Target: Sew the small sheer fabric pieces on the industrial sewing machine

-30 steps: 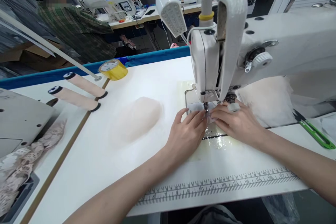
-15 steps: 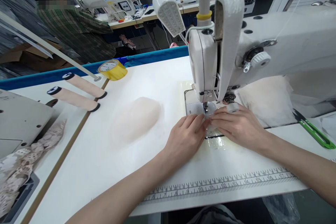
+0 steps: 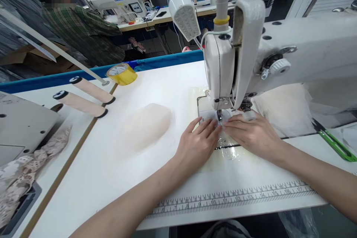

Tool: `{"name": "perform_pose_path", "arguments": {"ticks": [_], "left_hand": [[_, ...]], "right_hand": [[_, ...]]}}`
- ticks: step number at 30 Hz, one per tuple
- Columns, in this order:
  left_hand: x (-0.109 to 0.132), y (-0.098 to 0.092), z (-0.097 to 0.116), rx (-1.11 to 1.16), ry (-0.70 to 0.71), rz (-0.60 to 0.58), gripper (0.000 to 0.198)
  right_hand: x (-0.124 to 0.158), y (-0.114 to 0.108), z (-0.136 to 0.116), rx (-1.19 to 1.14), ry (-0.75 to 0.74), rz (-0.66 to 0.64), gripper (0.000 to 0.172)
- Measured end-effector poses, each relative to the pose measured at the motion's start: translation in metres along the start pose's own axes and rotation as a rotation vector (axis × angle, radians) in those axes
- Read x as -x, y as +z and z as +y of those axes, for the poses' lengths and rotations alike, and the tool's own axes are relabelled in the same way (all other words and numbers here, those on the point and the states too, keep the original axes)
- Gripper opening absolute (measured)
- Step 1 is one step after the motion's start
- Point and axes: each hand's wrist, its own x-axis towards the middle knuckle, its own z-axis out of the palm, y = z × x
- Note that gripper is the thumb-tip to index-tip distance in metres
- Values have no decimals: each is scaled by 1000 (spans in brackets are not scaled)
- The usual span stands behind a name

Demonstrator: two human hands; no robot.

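sheer pale material (image 3: 222,122) sits between our fingertips at the presser foot (image 3: 219,114) of the white sewing machine (image 3: 220,67), though it is so thin and so covered that we can hardly make out its edges. our left hand (image 3: 198,141) lies palm down just left of the foot, its outer finger spread away from the others; whether its thumb pinches anything we cannot tell. our right hand (image 3: 252,130) comes in from the other side, fingers pressed together and pointing at the foot, its thumb's hold hidden from us too.

on the white tabletop (image 3: 92,171), a pale rounded piece (image 3: 152,122) lies well apart from both hands. past it we see a roll of yellow tape (image 3: 126,77) and two peach thread spools (image 3: 85,105). under the machine's arm rests pale fabric (image 3: 283,108), with green snips (image 3: 334,145) near it. a printed ruler (image 3: 237,198) runs along our near edge. across from us, a person in a plaid shirt (image 3: 80,33) is at another machine (image 3: 122,4).
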Motion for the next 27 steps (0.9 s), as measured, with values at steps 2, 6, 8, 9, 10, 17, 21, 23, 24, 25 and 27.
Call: {"name": "perform_pose_path", "arguments": {"ticks": [2,6,8,9,10,17,21,23,24,25,27], "left_hand": [[-1,1,-1,-8,-6,6,26],[0,2,-2,-24,24,47,25],[1,1,-1,-14,30,59,24],[1,1,-1,-3,25,58,24],[1,1,-1,10,16,57,24],[-3,0,-2,52,-12,54,25],[-5,1,-3,65,-25,68,25],[-5,2,-3,51,-25,69,24],[-6,2,-3,43,-23,69,23],[-6,2,-4,36,-22,71,23],[-7,3,-4,27,-19,72,22]], "right_hand": [[0,1,0,2,8,-12,24],[0,0,0,4,15,-32,24],[0,1,0,9,9,-20,24],[1,1,0,12,4,-11,24],[1,1,0,14,2,-2,24],[-1,2,-1,2,13,-20,22],[-2,2,-1,6,30,-38,24],[-3,2,0,11,32,-49,25],[-3,3,0,15,30,-51,24],[-4,3,0,20,30,-53,24],[-5,3,0,28,29,-52,24]]}}
